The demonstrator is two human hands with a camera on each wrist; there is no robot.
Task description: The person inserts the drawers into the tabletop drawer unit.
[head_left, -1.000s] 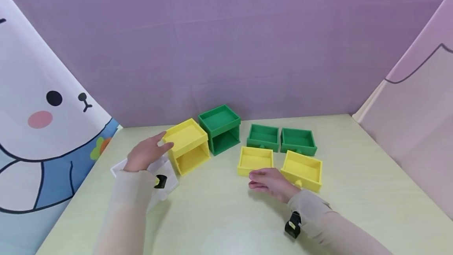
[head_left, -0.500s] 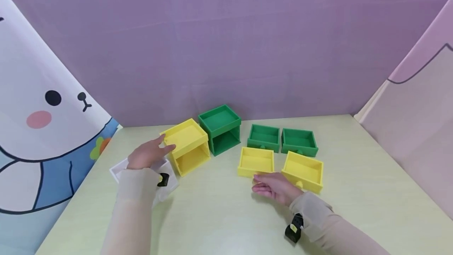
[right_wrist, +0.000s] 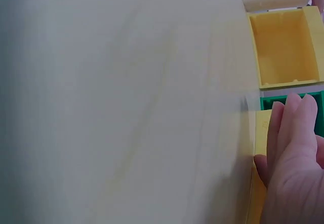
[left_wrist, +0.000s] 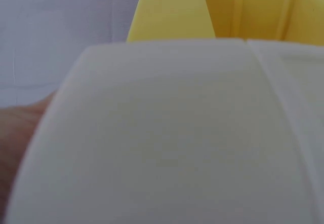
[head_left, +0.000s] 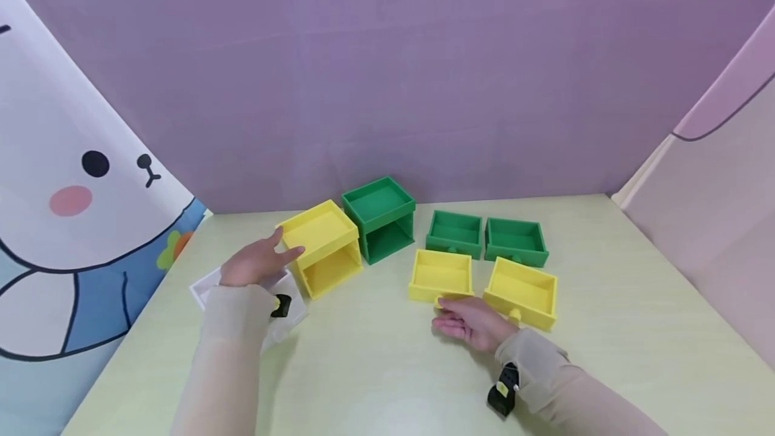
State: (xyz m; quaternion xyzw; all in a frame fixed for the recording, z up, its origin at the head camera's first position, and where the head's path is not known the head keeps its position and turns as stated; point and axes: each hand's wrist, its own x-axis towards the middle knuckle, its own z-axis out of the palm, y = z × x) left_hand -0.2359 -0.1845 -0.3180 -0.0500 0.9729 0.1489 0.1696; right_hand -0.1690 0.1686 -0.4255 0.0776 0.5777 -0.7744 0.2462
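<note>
Thumb and forefinger of the left hand stood spread apart in the head view, touching the left edge of the yellow cabinet. White cabinet showed partly behind the left sleeve; green cabinet stood just right of the yellow one. The right hand was at the knob of the left yellow drawer; could not tell whether the fingertips pinched it. Right yellow drawer sat just beside, turned at an angle, with two green drawers behind, all on the pale table.

Left wrist view: white cabinet's wall filled most of it, the yellow cabinet's hollow interior beyond. Left hand was a blur at the edge, its fingers not shown.

Right wrist view: three fingers of the right hand ran straight, pressed together. Knob was hidden.
</note>
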